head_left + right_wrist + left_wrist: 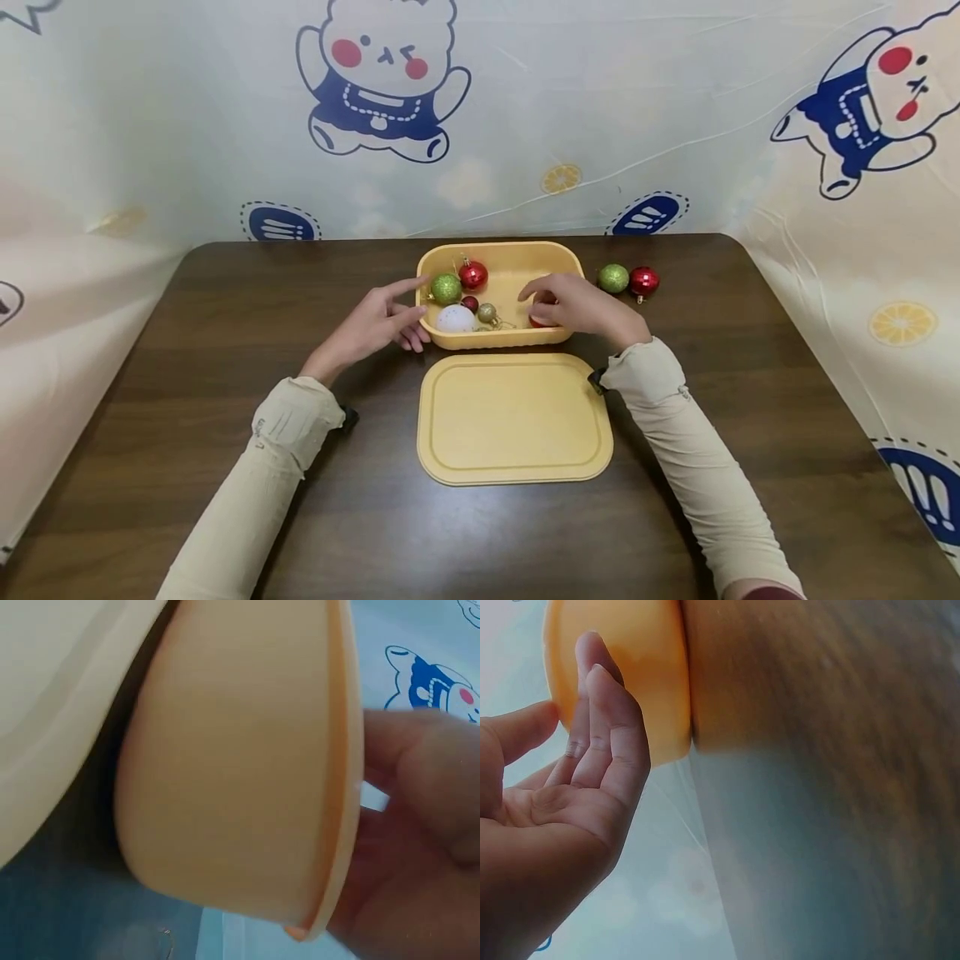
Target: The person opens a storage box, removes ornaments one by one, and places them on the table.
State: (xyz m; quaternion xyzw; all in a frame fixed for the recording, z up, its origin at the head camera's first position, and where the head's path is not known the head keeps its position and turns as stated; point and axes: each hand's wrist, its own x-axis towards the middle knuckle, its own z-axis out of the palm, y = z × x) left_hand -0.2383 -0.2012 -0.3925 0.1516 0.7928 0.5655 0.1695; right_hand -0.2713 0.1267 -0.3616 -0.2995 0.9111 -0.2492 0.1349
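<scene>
A yellow plastic box [517,337] lies on the table with Christmas ornaments inside. At its left end my left hand [378,321] rests fingertips against the rim and wall, fingers extended. My right hand [581,304] reaches over the right end, thumb and fingers curved round a red bauble [537,322] that they mostly hide. In the left half of the box are a glittery green bauble [446,289], a shiny red bauble [473,275], a white speckled ball [455,319], a small dark red ball [470,303] and a small gold ball [487,312].
The flat yellow lid [515,419] lies in front of the box on the dark wood table [360,517]. Right of the box sit another green bauble [613,278] and another red bauble [644,282]. A cartoon-printed curtain [525,100] hangs behind and at the sides.
</scene>
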